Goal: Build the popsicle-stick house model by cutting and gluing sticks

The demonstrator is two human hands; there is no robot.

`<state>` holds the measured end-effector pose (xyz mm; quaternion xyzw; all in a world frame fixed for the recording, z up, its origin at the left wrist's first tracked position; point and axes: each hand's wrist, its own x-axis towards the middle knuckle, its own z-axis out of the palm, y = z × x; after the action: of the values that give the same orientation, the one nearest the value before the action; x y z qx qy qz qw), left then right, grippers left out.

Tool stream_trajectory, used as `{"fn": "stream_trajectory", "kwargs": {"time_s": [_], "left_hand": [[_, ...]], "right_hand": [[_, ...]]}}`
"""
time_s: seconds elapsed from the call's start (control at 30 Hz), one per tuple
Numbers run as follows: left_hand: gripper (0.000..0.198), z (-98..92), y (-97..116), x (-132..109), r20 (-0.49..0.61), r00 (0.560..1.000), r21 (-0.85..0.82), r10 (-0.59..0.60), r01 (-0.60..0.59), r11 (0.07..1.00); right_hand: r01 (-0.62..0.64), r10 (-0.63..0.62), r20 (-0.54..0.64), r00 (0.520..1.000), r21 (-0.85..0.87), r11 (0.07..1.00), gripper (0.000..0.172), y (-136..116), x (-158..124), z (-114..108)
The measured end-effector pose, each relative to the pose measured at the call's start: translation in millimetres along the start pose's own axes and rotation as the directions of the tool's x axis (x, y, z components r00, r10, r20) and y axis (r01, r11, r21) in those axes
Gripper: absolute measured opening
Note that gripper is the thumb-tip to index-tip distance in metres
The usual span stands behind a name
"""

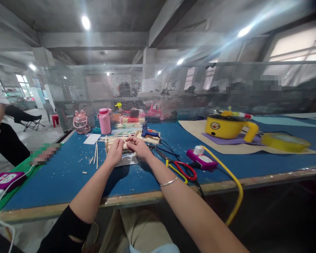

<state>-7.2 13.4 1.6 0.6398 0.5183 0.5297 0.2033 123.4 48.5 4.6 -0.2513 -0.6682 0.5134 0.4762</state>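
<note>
My left hand (115, 151) and my right hand (138, 147) meet over the blue table, fingers pinched close together. Whatever sits between the fingertips is too small and hidden to make out. Just behind and beneath them lies a small frame of pale wooden sticks (110, 140), partly covered by my hands. A blue glue gun (149, 133) rests on a wooden tray-like piece beyond my right hand. Loose thin wooden sticks (97, 156) lie left of my left hand, and a white sheet (126, 160) lies under my hands.
Scissors with red handles (185, 171) and a purple power socket (201, 160) with a yellow cable lie to the right. Farther right are a yellow electric pot (222, 127) and a roll of tape (285, 141). A pink bottle (104, 121) stands behind. A person (1, 130) is at left.
</note>
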Motion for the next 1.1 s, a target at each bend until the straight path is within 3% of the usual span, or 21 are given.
{"fn": "stream_trajectory", "kwargs": {"time_s": [0.2, 0.47, 0.53, 0.6, 0.67, 0.7, 0.73, 0.77, 0.83, 0.9, 1.0, 1.1], "left_hand": [[0.039, 4.0, 4.0, -6.2, 0.104, 0.995, 0.085, -0.009, 0.000, 0.996], [0.046, 6.9, 4.7, -9.8, 0.139, 0.983, 0.113, 0.119, -0.135, 0.984], [0.047, 0.1, 4.8, -7.4, 0.086, 0.993, 0.210, 0.081, -0.098, 0.973], [0.045, -13.4, 2.1, -1.8, -0.066, 0.997, 0.311, 0.050, -0.027, 0.950], [0.039, -30.9, -3.7, 6.4, -0.285, 0.952, 0.342, 0.116, -0.013, 0.940], [0.041, -39.5, -7.1, 10.9, -0.332, 0.925, 0.355, 0.185, -0.059, 0.933], [0.048, -47.1, -10.4, 15.3, -0.307, 0.918, 0.371, 0.252, -0.128, 0.920], [0.057, -53.0, -13.3, 19.3, -0.208, 0.936, 0.388, 0.285, -0.188, 0.902], [0.065, -59.0, -16.8, 25.7, 0.017, 0.975, 0.423, 0.220, -0.206, 0.883], [0.069, -58.1, -17.5, 29.6, 0.187, 0.976, 0.471, 0.114, -0.191, 0.861], [0.072, -51.6, -15.9, 31.0, 0.259, 0.964, 0.539, 0.067, -0.202, 0.818], [0.069, -46.0, -12.9, 26.0, 0.222, 0.964, 0.596, 0.145, -0.252, 0.762]], "right_hand": [[-0.041, 0.050, 0.149, 0.988, -0.061, 0.997, 0.027, -1.7, -4.5, 2.1], [0.052, -0.044, 0.062, 0.997, -0.136, 0.989, 0.020, 6.4, -0.6, 6.3], [0.092, -0.087, 0.033, 0.996, -0.212, 0.973, 0.016, 6.4, 1.4, 3.4], [0.104, -0.111, -0.003, 0.994, -0.333, 0.937, 0.011, 5.7, 5.0, 0.4], [0.106, -0.119, 0.004, 0.993, -0.485, 0.868, 0.008, 4.2, 10.0, -1.2], [0.113, -0.119, 0.026, 0.993, -0.560, 0.821, 0.008, 3.5, 12.9, -1.2], [0.124, -0.120, 0.048, 0.992, -0.626, 0.770, 0.008, 2.8, 15.8, -0.5], [0.136, -0.123, 0.069, 0.990, -0.682, 0.719, 0.009, 2.5, 18.7, 0.8], [0.161, -0.132, 0.099, 0.986, -0.758, 0.632, 0.011, 3.2, 23.5, 4.4], [0.184, -0.151, 0.119, 0.981, -0.802, 0.569, 0.013, 6.1, 25.9, 8.0], [0.192, -0.191, 0.105, 0.976, -0.832, 0.521, 0.014, 12.3, 23.9, 10.0], [0.160, -0.225, 0.031, 0.974, -0.798, 0.581, 0.012, 15.8, 18.6, 8.3]]}}
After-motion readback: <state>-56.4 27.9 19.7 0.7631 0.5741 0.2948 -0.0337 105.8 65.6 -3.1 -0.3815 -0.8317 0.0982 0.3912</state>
